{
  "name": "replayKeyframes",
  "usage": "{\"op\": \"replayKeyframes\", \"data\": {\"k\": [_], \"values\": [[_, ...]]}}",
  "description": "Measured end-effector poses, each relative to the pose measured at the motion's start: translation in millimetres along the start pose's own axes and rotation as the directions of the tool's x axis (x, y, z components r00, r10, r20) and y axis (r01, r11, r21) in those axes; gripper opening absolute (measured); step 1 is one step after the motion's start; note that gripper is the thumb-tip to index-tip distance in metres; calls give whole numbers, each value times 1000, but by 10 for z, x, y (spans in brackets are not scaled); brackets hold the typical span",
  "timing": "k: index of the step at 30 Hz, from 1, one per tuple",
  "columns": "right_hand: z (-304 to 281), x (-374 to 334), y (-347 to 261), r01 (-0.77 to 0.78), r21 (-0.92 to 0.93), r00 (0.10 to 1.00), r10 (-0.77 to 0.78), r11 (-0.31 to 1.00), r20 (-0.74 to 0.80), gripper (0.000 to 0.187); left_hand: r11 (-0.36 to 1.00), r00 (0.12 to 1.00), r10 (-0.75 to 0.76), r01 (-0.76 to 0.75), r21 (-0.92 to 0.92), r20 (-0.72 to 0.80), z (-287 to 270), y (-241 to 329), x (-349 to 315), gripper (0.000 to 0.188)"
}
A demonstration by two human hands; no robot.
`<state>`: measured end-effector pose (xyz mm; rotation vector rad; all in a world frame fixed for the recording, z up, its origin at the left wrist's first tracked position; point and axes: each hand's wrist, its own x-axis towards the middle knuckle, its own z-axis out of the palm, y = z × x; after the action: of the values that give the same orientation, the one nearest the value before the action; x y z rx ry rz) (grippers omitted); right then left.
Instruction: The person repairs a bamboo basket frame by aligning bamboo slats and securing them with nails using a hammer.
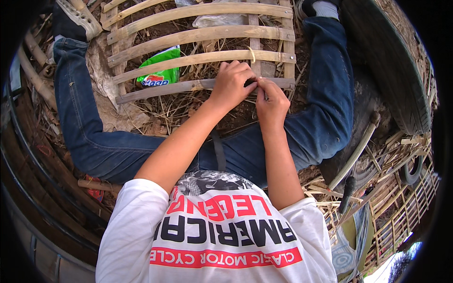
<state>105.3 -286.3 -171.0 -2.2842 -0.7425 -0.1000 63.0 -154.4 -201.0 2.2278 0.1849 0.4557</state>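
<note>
A bamboo slat frame [200,33] lies on the ground between my outstretched legs, its curved slats crossing upright strips. My left hand [233,85] rests over the nearest slat [165,91], toward the frame's right end, fingers bent and closed. Beside it my right hand [272,100] is raised with thumb and fingertips pinched. The fingertips of both hands meet at that slat, next to a vertical strip. Whatever they pinch is hidden or too small to name. Just beyond, a pale thin tie [253,54] loops around the second slat.
Under the frame lie a green packet [163,66], clear plastic [222,20] and dry straw. A large tire [396,61] stands at the right. Near my right leg are a wooden stick [356,151], a black handle [348,194] and a bamboo lattice [401,207].
</note>
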Motion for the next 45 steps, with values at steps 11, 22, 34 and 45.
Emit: {"op": "replayKeyframes", "data": {"k": [11, 22, 34, 45], "values": [[7, -22, -22, 37, -37, 999, -37, 999, -3, 15, 1000, 999, 23, -23, -10, 44, 38, -81, 1, 16], [52, -66, 12, 85, -80, 996, -86, 993, -4, 18, 1000, 1000, 2, -2, 0, -16, 81, -52, -33, 14], [-100, -158, -96, 8, -110, 990, 7, 994, 140, 25, 996, 994, 86, -84, -35, 65, 96, -181, -35, 14], [-276, -189, -253, -342, 133, 937, 348, 930, -25, 43, 998, 990, -47, 52, -43, 130, 2, -78, -13, 15]]}}
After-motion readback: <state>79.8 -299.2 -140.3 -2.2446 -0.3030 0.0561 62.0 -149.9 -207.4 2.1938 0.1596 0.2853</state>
